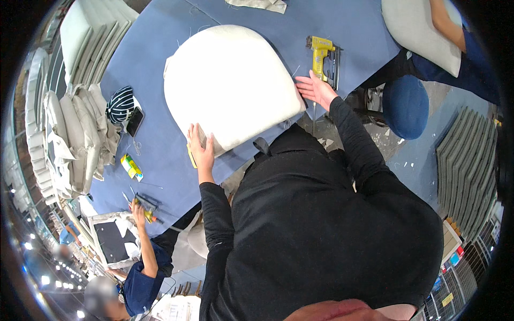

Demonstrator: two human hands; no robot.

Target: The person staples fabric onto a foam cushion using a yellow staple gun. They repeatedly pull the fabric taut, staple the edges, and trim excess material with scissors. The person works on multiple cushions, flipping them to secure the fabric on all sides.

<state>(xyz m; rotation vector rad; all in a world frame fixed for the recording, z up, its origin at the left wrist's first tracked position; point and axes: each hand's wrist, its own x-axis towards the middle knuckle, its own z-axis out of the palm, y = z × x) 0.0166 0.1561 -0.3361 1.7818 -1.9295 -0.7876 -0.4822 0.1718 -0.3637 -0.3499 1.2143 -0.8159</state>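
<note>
A big white cushion (227, 85) lies flat on the blue counter (160, 155), right in front of the person. It is rounded at the far end and straight at the near end.

The left hand (201, 147) lies flat on the near corner of the cushion, fingers spread out. The right hand (316, 88) is open too, and it presses on the right edge of the cushion. The two hands are well apart, one at each side. They grip nothing; they only touch the cushion.

A yellow staple gun (320, 56) lies on the counter just beside the right hand. A small yellow thing (191, 156) peeks out under the cushion next to the left hand. I cannot tell what it is.

Further left on the counter sit a striped cap (119, 105), a dark phone (134, 121) and a small yellow and green box (131, 167).

A stack of pale cushions (75, 134) leans at the left side of the counter. A blue stool (405, 106) stands on the floor to the right.

Another person (142, 267) works at the lower left end of the counter, with a hand on a yellow tool (143, 208).
</note>
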